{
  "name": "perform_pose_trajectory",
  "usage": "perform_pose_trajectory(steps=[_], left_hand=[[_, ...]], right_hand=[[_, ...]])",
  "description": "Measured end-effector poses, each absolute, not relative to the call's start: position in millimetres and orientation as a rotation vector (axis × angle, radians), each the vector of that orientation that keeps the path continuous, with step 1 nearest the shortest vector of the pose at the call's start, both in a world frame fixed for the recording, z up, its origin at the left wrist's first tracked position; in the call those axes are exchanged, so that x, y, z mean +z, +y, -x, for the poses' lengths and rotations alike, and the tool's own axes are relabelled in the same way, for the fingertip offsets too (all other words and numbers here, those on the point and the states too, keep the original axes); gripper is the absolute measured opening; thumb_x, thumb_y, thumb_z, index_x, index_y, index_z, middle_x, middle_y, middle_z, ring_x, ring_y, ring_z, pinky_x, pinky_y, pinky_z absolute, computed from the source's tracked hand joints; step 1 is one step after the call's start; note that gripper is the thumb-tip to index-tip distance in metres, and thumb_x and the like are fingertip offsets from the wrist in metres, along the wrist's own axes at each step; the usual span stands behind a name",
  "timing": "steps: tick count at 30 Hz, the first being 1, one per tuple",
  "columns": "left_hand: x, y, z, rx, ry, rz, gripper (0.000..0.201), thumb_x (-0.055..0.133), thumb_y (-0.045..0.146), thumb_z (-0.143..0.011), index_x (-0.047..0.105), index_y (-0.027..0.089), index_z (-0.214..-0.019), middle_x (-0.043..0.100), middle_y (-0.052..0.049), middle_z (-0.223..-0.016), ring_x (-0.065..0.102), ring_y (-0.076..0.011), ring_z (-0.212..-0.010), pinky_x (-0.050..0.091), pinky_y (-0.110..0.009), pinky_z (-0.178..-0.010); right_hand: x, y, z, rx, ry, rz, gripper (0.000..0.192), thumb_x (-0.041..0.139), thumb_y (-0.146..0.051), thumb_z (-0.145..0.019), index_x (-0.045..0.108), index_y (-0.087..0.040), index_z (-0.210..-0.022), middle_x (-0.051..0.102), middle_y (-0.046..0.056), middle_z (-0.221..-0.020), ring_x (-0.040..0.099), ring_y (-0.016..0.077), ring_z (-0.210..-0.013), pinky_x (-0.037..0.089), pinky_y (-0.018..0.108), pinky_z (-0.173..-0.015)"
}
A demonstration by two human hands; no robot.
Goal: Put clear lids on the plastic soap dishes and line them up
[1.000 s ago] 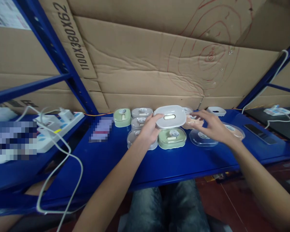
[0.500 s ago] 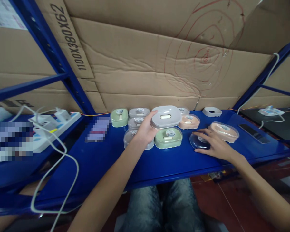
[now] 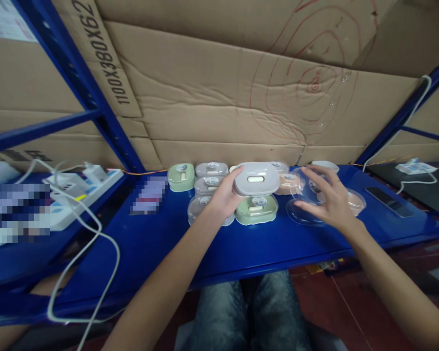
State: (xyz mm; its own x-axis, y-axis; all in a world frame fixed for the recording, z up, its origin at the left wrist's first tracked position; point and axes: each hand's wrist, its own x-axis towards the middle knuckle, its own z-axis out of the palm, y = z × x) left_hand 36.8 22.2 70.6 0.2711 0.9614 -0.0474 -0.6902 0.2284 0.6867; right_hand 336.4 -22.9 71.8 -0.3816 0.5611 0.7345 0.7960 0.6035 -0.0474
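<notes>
Where half a second ago resting flat on the blue counter [image 3: 241,248] under the right hand [image 3: 329,202], clear lid [image 3: 307,187] now raised and tilted, pinched at its near edge between thumb and fingers; second clear lid [image 3: 307,217] left lying on the counter directly beneath. Left hand [image 3: 223,197]: unchanged, clasped around the left end of the grey soap box [image 3: 256,179], held level just above the green soap box [image 3: 256,208]. Gap between raised lid and grey box: narrowed, the two now near but apart. Reading of the change: lid picked up and brought toward the held box, likely for fitting; not yet seated. Also on the counter: further grey and green boxes behind the left hand, peach soap box [image 3: 289,181] partly hidden behind the lid, white power strip [image 3: 84,187] far left.
</notes>
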Motion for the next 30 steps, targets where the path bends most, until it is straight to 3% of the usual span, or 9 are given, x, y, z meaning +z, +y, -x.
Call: perform_pose_trajectory(steps=[9,17,24,30], left_hand=[[71.9,10.7,-50.0,1.169,0.448,-0.719,0.029,0.084,0.045,-0.095,0.081,0.021,-0.112,0.083,-0.009,-0.113,0.076,-0.0297,-0.118,0.060,-0.040,-0.104],[73.4,9.3,-50.1,1.151,0.441,-0.717,0.035,0.087,0.048,-0.091,0.081,0.020,-0.110,0.083,-0.011,-0.112,0.076,-0.0346,-0.121,0.059,-0.045,-0.104],[68.5,3.6,-50.8,1.210,0.449,-0.865,0.038,0.096,0.041,-0.083,0.082,0.019,-0.110,0.082,-0.011,-0.113,0.076,-0.0293,-0.110,0.057,-0.041,-0.097],[68.2,3.5,-51.8,1.195,0.528,-0.879,0.040,0.098,0.028,-0.072,0.082,0.017,-0.107,0.082,-0.012,-0.110,0.076,-0.0311,-0.107,0.058,-0.039,-0.089]], right_hand=[[89.8,-0.9,-245.0,-0.377,-2.255,0.960,0.083,0.077,-0.076,-0.093,0.059,-0.036,-0.163,0.063,0.016,-0.151,0.062,0.0418,-0.136,0.050,0.064,-0.116],[81.4,0.7,-239.0,-0.401,-2.243,0.931,0.081,0.078,-0.073,-0.094,0.059,-0.035,-0.162,0.062,0.017,-0.151,0.062,0.0409,-0.137,0.052,0.062,-0.114],[73.5,1.4,-236.9,-0.447,-2.200,0.906,0.076,0.079,-0.069,-0.095,0.060,-0.034,-0.160,0.063,0.017,-0.150,0.064,0.0414,-0.133,0.053,0.063,-0.111],[71.9,-0.8,-237.4,-0.291,-2.125,0.946,0.099,0.083,-0.077,-0.086,0.050,-0.030,-0.167,0.065,0.017,-0.152,0.062,0.0427,-0.139,0.049,0.065,-0.120]])
